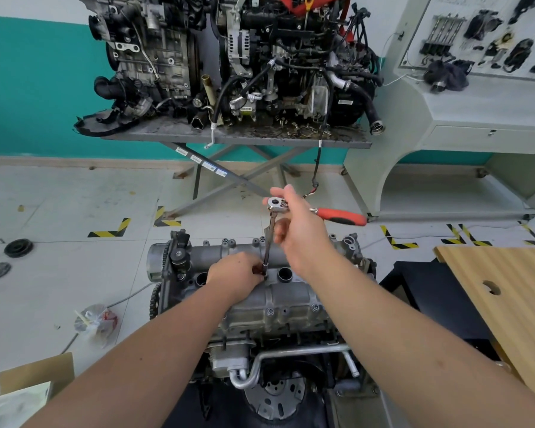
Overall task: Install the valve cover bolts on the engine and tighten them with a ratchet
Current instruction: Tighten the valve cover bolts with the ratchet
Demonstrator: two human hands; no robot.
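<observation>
A grey engine with its valve cover (288,296) stands in front of me, several bolts showing along the cover's edges. A ratchet (342,216) with an orange handle points right, its chrome head up at the middle. A long extension bar (269,242) drops from the head to the cover's centre. My right hand (300,225) grips the ratchet near its head. My left hand (237,274) pinches the lower end of the extension where it meets the cover. The bolt under the socket is hidden by my fingers.
Two other engines sit on a folding metal table (235,139) by the teal wall. A wooden board (507,282) lies to the right, a white training console (464,112) behind it. On the floor at left are a plastic bag (95,322), round rubber parts (18,248) and a cardboard box (34,373).
</observation>
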